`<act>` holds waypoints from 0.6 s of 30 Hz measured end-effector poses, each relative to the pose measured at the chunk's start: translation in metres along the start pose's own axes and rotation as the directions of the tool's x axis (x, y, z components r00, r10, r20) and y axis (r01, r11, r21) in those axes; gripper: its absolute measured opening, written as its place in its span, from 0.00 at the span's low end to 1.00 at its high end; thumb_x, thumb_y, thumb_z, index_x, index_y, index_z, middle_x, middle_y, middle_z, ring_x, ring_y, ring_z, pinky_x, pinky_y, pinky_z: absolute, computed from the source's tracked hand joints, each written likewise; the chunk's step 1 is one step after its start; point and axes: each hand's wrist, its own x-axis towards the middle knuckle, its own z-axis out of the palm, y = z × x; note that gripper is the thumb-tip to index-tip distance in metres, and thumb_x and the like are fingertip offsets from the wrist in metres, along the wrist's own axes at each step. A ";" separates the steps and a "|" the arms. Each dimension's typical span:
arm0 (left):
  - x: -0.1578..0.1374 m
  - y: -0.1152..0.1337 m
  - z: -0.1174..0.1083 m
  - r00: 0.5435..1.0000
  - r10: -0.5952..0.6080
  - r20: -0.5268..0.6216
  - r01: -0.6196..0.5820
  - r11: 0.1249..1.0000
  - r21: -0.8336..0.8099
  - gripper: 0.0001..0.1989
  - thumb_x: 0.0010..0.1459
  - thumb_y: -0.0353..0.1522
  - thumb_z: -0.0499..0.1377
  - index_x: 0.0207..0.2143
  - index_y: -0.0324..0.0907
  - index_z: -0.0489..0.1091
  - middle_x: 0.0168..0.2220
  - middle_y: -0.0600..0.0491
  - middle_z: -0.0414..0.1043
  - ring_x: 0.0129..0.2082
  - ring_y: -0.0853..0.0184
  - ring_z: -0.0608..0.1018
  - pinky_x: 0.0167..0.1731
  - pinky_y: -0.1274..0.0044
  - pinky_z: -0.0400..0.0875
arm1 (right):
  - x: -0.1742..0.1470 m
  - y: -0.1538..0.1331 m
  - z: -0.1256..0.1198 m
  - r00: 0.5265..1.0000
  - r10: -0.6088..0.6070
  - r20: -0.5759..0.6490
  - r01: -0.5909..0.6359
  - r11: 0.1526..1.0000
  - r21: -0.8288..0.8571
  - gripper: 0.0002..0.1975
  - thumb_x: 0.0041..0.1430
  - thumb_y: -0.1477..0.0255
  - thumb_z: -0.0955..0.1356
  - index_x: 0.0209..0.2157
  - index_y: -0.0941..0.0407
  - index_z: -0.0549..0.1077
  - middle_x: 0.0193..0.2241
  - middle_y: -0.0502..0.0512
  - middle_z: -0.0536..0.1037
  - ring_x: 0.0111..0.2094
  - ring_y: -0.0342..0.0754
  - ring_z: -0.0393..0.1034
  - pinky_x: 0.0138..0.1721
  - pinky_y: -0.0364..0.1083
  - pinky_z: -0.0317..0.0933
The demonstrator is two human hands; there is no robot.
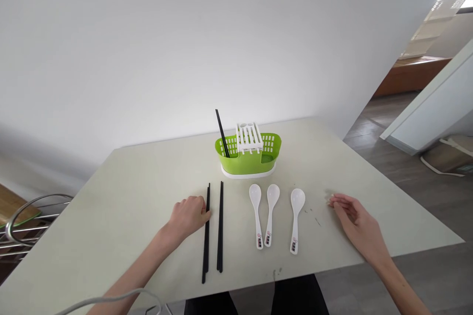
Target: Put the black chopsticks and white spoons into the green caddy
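Note:
My left hand [190, 215] is closed at the left pair of black chopsticks [206, 246], with thumb and forefinger at their upper half. The chopsticks lie on the table, pointing away from me. Just right of them is a second pair of black chopsticks [220, 231]. My right hand [357, 224] rests near the table's right side, its fingers loosely curved and nothing visible in them. Between my hands lie three white spoons, bowls facing away: a left spoon [257, 216], a middle spoon [271, 214] close beside it, and a right spoon [295, 219] set apart.
A green slotted basket [247, 165] with a white base and white rack [250, 138] stands near the wall. Black chopsticks [221, 130] lean upright in its left part. A grey cable [107, 299] crosses my left forearm. Metal wire racks [22, 236] stand off the table's left edge.

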 end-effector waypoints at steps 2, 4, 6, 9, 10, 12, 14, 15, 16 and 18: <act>0.001 -0.005 -0.005 1.000 -0.006 0.002 0.006 0.997 0.077 0.08 0.60 0.35 0.57 0.34 0.43 0.75 0.41 0.43 0.80 0.40 0.52 0.81 0.37 0.68 0.67 | 0.000 -0.001 0.000 1.000 0.002 -0.001 -0.002 1.000 0.000 0.23 0.66 0.50 0.67 0.52 0.51 0.74 0.49 0.59 0.83 0.51 0.56 0.79 0.51 0.53 0.73; 0.002 -0.011 -0.009 1.000 -0.017 0.000 0.017 0.991 0.129 0.08 0.58 0.33 0.57 0.33 0.42 0.76 0.39 0.42 0.80 0.40 0.50 0.82 0.37 0.67 0.68 | 0.000 -0.002 0.000 1.000 0.001 0.001 -0.001 1.000 -0.005 0.22 0.66 0.50 0.67 0.51 0.51 0.74 0.49 0.59 0.83 0.50 0.56 0.79 0.51 0.53 0.73; 0.004 -0.018 -0.010 0.999 -0.036 -0.009 0.037 0.987 0.157 0.07 0.56 0.32 0.58 0.31 0.42 0.76 0.37 0.41 0.79 0.38 0.49 0.82 0.36 0.67 0.68 | 0.000 -0.002 0.000 1.000 -0.004 0.002 0.004 1.000 -0.014 0.22 0.66 0.50 0.67 0.51 0.51 0.74 0.49 0.59 0.83 0.50 0.57 0.79 0.51 0.53 0.73; 0.006 -0.028 -0.010 0.997 -0.064 -0.044 0.071 0.984 0.161 0.05 0.54 0.29 0.58 0.29 0.41 0.75 0.34 0.41 0.78 0.38 0.49 0.82 0.37 0.67 0.67 | 0.000 -0.001 0.000 1.000 -0.019 0.005 0.019 1.000 -0.016 0.22 0.66 0.50 0.67 0.51 0.52 0.74 0.49 0.60 0.83 0.50 0.57 0.79 0.52 0.54 0.73; 0.007 -0.032 -0.009 0.996 -0.070 -0.057 0.078 0.984 0.161 0.05 0.54 0.29 0.58 0.28 0.41 0.75 0.34 0.41 0.78 0.38 0.50 0.81 0.37 0.67 0.67 | 0.000 -0.001 0.000 1.000 -0.023 0.008 0.023 1.000 -0.015 0.23 0.66 0.50 0.67 0.51 0.52 0.74 0.49 0.60 0.83 0.50 0.57 0.79 0.52 0.54 0.73; 0.007 -0.038 -0.008 0.994 -0.071 -0.077 0.083 0.983 0.165 0.06 0.54 0.29 0.57 0.27 0.41 0.74 0.33 0.41 0.77 0.38 0.50 0.81 0.38 0.67 0.67 | -0.001 -0.001 0.000 1.000 -0.021 0.010 0.022 1.000 -0.019 0.23 0.66 0.50 0.67 0.52 0.52 0.74 0.49 0.60 0.83 0.50 0.57 0.79 0.53 0.55 0.72; 0.007 -0.043 -0.007 0.994 -0.063 -0.094 0.078 0.982 0.171 0.07 0.55 0.30 0.57 0.26 0.41 0.73 0.33 0.41 0.77 0.38 0.50 0.81 0.38 0.67 0.67 | -0.001 -0.003 0.000 1.000 -0.014 0.008 0.014 1.000 -0.027 0.23 0.66 0.50 0.67 0.52 0.52 0.74 0.49 0.60 0.83 0.50 0.58 0.79 0.53 0.55 0.72; 0.006 -0.046 -0.007 0.993 -0.058 -0.103 0.076 0.982 0.171 0.08 0.56 0.30 0.57 0.26 0.41 0.72 0.33 0.41 0.76 0.38 0.50 0.81 0.38 0.67 0.66 | -0.001 -0.003 -0.001 1.000 -0.012 0.006 0.012 0.999 -0.030 0.23 0.65 0.50 0.67 0.52 0.52 0.74 0.48 0.60 0.83 0.50 0.58 0.79 0.53 0.55 0.72; 0.005 -0.048 -0.007 0.992 -0.055 -0.113 0.074 0.983 0.170 0.08 0.56 0.30 0.56 0.25 0.41 0.72 0.33 0.41 0.76 0.37 0.50 0.81 0.37 0.67 0.66 | -0.001 -0.004 -0.001 1.000 -0.012 0.006 0.012 0.999 -0.031 0.23 0.65 0.50 0.67 0.51 0.52 0.74 0.48 0.60 0.83 0.50 0.58 0.79 0.54 0.55 0.72; 0.002 -0.050 -0.009 0.990 -0.047 -0.134 0.070 0.982 0.175 0.09 0.57 0.29 0.56 0.24 0.41 0.70 0.31 0.41 0.75 0.36 0.50 0.80 0.36 0.68 0.65 | 0.000 -0.004 -0.002 1.000 -0.016 0.017 0.016 1.000 -0.026 0.23 0.65 0.50 0.67 0.51 0.51 0.74 0.49 0.60 0.83 0.51 0.57 0.79 0.54 0.55 0.72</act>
